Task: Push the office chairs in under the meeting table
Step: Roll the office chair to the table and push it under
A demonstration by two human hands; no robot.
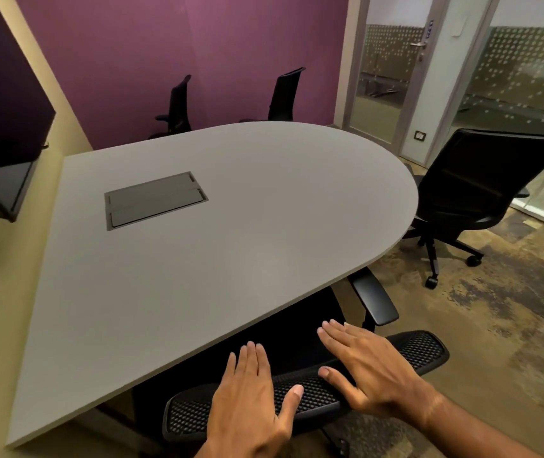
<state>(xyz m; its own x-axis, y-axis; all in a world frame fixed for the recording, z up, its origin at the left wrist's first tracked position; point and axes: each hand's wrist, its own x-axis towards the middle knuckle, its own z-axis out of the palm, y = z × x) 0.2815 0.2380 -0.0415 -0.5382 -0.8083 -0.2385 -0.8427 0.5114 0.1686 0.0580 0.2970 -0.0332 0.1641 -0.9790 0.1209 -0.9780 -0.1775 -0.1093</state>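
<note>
Both hands spread flat, left hand (250, 388) and right hand (366, 368) resting on black mesh chair back (422, 350), seat tucked under grey rounded table's (231, 226) near edge

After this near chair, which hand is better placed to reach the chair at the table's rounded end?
Right, probably. The right hand lies flat on the near chair's backrest on the side toward the end chair, which stands to the right; the left hand is farther away.

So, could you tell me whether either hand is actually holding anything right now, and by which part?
Nothing is gripped. The left hand and right hand lie flat with straight fingers on the top of the near chair's mesh backrest.
</note>
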